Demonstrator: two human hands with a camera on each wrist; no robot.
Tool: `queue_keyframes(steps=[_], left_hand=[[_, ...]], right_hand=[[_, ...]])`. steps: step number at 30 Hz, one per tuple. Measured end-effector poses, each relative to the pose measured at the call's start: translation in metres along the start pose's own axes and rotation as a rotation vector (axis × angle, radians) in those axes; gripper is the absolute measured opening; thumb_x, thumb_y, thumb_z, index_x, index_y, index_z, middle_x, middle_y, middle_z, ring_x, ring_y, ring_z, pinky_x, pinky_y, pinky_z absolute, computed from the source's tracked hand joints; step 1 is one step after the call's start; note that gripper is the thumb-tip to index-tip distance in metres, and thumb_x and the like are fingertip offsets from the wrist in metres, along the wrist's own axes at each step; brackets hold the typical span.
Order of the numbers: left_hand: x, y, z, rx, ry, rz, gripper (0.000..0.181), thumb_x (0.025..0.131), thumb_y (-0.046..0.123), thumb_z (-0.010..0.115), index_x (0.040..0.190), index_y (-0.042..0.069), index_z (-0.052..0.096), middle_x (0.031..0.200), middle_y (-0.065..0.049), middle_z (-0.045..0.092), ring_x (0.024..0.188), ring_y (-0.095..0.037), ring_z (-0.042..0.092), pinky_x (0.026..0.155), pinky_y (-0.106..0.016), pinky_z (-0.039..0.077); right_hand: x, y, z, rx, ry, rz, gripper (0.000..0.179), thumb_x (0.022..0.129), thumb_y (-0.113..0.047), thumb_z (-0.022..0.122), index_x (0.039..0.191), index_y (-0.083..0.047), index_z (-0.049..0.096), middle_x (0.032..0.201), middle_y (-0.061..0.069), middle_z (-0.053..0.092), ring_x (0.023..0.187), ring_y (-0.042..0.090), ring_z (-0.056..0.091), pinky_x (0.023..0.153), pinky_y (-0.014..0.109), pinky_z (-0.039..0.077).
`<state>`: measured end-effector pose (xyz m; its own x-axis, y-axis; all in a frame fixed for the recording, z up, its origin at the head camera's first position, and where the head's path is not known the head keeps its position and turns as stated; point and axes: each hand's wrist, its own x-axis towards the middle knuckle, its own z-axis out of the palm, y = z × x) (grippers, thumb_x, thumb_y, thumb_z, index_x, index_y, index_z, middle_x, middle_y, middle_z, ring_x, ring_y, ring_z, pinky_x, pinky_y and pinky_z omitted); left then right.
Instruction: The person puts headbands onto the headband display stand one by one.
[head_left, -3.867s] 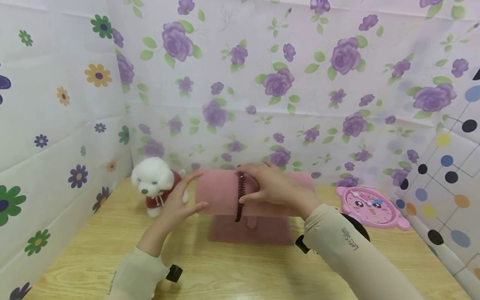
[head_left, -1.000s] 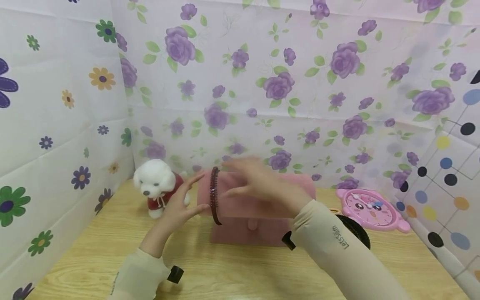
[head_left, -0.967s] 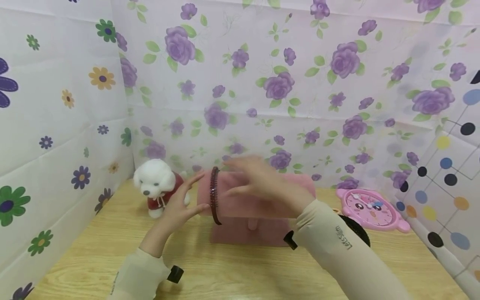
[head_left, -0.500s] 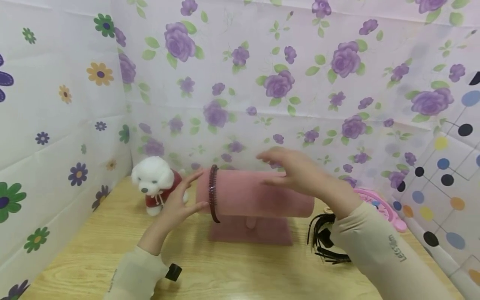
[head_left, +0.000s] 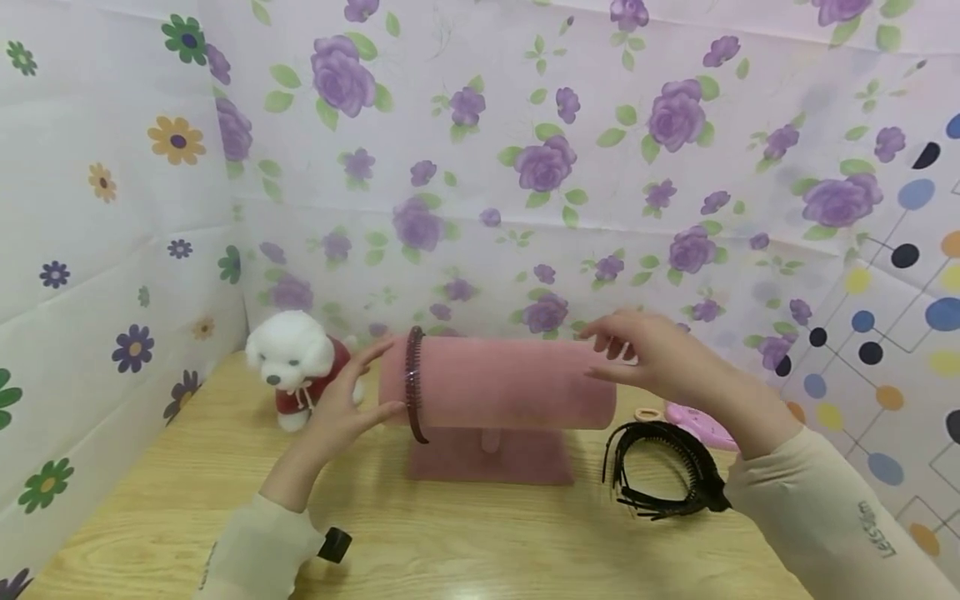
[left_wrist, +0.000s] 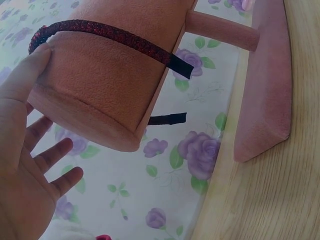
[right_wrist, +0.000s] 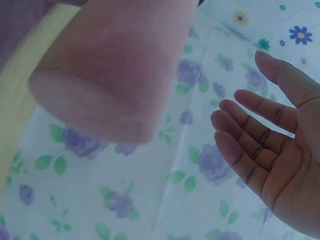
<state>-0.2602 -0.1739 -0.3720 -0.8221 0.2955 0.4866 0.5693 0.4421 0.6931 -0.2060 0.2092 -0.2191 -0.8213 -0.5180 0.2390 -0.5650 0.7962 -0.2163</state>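
A dark red beaded headband [head_left: 414, 385] sits over the left end of a pink velvet display roll [head_left: 510, 383], which stands on a post and base. In the left wrist view the headband [left_wrist: 110, 36] has its dark ends hanging below the roll. My left hand [head_left: 339, 417] is at the roll's left end, fingers spread, its thumb [left_wrist: 30, 70] touching the roll next to the headband. Beside the roll's right end, my right hand [head_left: 660, 358] holds nothing. The right wrist view shows that hand [right_wrist: 285, 160] with loosely bent fingers, apart from the roll [right_wrist: 115, 75].
A black fringed headband [head_left: 697, 467] lies on the wooden table [head_left: 480, 542] right of the stand. Behind it are a small tan ring [head_left: 647, 414] and a pink toy clock [head_left: 701, 427], partly hidden. A white plush dog [head_left: 291, 358] sits at left, near the flowered cloth wall [head_left: 480, 275].
The red headband went from the roll's middle to its left end. My right hand has let go of it and moved right, past the roll's right end. The left hand stays.
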Motion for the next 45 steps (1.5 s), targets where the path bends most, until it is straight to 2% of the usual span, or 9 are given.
queue_keyframes(steps=[4,10,16,21,24,29,34,40,45], left_hand=[[0.000,0.002,-0.002,0.008,0.002,-0.003,0.084,0.080,0.025,0.078,0.150,0.032,0.031,0.157,-0.005,0.031,0.140,-0.037,0.033,0.110,-0.065,0.029],[0.001,0.004,-0.005,-0.001,-0.003,0.003,0.083,0.081,0.022,0.077,0.150,0.026,0.032,0.157,-0.006,0.031,0.141,-0.036,0.033,0.112,-0.063,0.028],[0.001,0.006,-0.004,-0.006,-0.004,0.004,0.083,0.081,0.022,0.077,0.150,0.032,0.031,0.158,-0.005,0.030,0.141,-0.036,0.032,0.110,-0.064,0.030],[0.001,0.005,-0.004,-0.008,-0.002,0.010,0.083,0.081,0.021,0.077,0.150,0.029,0.031,0.158,-0.006,0.030,0.141,-0.036,0.033,0.110,-0.064,0.030],[0.002,0.005,-0.003,-0.005,-0.001,0.016,0.083,0.081,0.021,0.077,0.150,0.028,0.031,0.158,-0.006,0.030,0.141,-0.036,0.033,0.111,-0.063,0.030],[0.003,0.006,-0.002,-0.001,-0.003,0.016,0.083,0.081,0.022,0.077,0.150,0.032,0.031,0.158,-0.005,0.030,0.141,-0.036,0.033,0.111,-0.063,0.030],[0.002,0.006,-0.001,-0.006,-0.008,0.007,0.083,0.082,0.023,0.076,0.149,0.035,0.030,0.159,-0.004,0.028,0.141,-0.037,0.032,0.110,-0.065,0.030],[0.001,0.005,0.000,-0.011,-0.002,0.012,0.083,0.082,0.021,0.076,0.149,0.033,0.030,0.159,-0.004,0.029,0.141,-0.037,0.032,0.109,-0.066,0.030],[0.001,0.004,0.001,-0.009,-0.003,0.019,0.082,0.082,0.021,0.076,0.150,0.033,0.030,0.158,-0.003,0.029,0.142,-0.036,0.032,0.110,-0.064,0.030]], right_hand=[[-0.015,0.018,0.006,0.010,-0.024,0.063,0.031,0.089,-0.026,0.068,0.115,-0.009,0.066,0.089,-0.005,0.065,0.081,0.008,0.058,0.075,0.031,0.054],[-0.038,0.048,0.021,0.005,-0.026,0.107,0.031,0.090,-0.030,0.067,0.114,-0.010,0.066,0.091,-0.005,0.064,0.079,0.006,0.057,0.071,0.030,0.054],[-0.057,0.077,0.041,-0.085,0.029,0.118,0.025,0.088,-0.027,0.070,0.109,-0.014,0.068,0.089,-0.007,0.067,0.075,0.001,0.058,0.066,0.024,0.053],[-0.071,0.102,0.059,-0.141,0.087,0.082,0.016,0.084,-0.020,0.074,0.099,-0.014,0.070,0.085,-0.007,0.067,0.071,0.000,0.058,0.062,0.023,0.053],[-0.080,0.116,0.070,-0.091,0.069,0.106,0.014,0.083,-0.015,0.074,0.095,-0.010,0.069,0.084,-0.004,0.066,0.070,0.001,0.057,0.063,0.025,0.054],[-0.094,0.137,0.090,-0.074,0.005,0.214,0.018,0.082,-0.014,0.073,0.096,-0.004,0.068,0.080,-0.002,0.066,0.068,0.004,0.056,0.060,0.026,0.051],[-0.100,0.147,0.105,-0.096,-0.015,0.277,0.017,0.081,-0.013,0.074,0.093,-0.003,0.067,0.075,-0.003,0.063,0.066,0.007,0.055,0.058,0.027,0.048],[-0.099,0.149,0.113,-0.128,-0.014,0.303,0.017,0.080,-0.011,0.074,0.092,-0.002,0.067,0.077,0.001,0.064,0.071,0.015,0.060,0.064,0.036,0.052],[-0.099,0.152,0.117,-0.158,-0.033,0.324,0.017,0.080,-0.011,0.075,0.092,-0.002,0.068,0.079,0.002,0.066,0.073,0.017,0.062,0.068,0.040,0.054]])
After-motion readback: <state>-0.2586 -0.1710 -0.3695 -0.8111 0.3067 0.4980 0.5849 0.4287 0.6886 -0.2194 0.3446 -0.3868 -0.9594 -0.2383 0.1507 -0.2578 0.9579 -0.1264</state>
